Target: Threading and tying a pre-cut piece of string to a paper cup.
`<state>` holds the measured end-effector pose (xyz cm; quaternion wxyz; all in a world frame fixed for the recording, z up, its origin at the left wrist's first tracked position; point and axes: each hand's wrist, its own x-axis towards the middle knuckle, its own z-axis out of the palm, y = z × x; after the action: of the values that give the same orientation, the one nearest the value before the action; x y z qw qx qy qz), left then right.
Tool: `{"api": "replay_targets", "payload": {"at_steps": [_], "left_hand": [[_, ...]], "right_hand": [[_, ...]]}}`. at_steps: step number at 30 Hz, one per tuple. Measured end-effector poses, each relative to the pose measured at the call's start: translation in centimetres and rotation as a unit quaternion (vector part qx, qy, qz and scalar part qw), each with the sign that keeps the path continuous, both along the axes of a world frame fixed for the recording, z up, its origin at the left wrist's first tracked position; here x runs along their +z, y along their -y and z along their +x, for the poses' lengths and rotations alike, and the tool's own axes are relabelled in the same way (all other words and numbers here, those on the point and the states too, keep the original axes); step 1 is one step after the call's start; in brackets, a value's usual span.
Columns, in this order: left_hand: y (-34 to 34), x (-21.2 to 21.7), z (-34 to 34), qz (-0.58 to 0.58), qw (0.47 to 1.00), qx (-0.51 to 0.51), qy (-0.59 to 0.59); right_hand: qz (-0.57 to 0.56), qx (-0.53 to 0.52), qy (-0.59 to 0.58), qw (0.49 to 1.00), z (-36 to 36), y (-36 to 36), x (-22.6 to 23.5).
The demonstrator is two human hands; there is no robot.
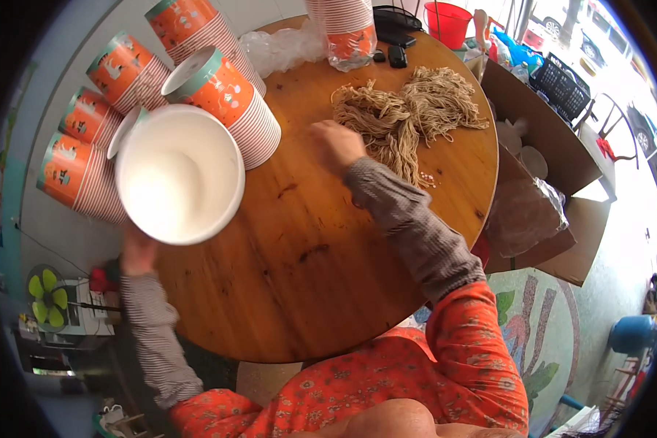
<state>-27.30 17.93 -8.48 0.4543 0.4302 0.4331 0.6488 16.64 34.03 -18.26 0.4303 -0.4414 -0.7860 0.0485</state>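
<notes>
A white-lined paper bucket (230, 186) stands at the left of the round wooden table, its wide mouth facing up toward me. My left hand (137, 250) is against the lower left side of this bucket; its fingers are blurred and partly hidden behind the rim. Over the middle of the table is my right hand (339, 146), smeared by motion, with nothing visible in it. Just right of that hand lies a bundle of tan strings (401, 117), spread in several hanks. Nested stacks of orange and green paper buckets (230, 102) lean around the white mouth.
Along the table's far edge are a clear plastic bag (281, 51), a wrapped stack of buckets (350, 40) and small black objects (396, 57). A red pail (446, 22) stands beyond. Open cardboard boxes (555, 109) sit at the right, and a green-bladed fan (47, 298) at the left.
</notes>
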Motion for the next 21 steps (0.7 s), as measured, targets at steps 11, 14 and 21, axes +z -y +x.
{"api": "replay_targets", "payload": {"at_steps": [11, 14, 21], "left_hand": [[5.1, -15.9, 6.9, -0.062, 0.971, 0.134, -0.189], [5.5, -15.5, 9.5, -0.068, 0.933, 0.161, -0.313], [8.2, -13.1, 15.9, -0.055, 0.881, 0.106, -0.458]], "right_hand": [[-0.093, -0.144, 0.068, 0.983, 6.5, -0.8, -2.2], [-0.116, -0.194, 0.085, 0.970, 6.2, -1.7, -3.0], [-0.142, -0.123, 0.017, 0.982, 5.8, -0.4, -3.2]]}}
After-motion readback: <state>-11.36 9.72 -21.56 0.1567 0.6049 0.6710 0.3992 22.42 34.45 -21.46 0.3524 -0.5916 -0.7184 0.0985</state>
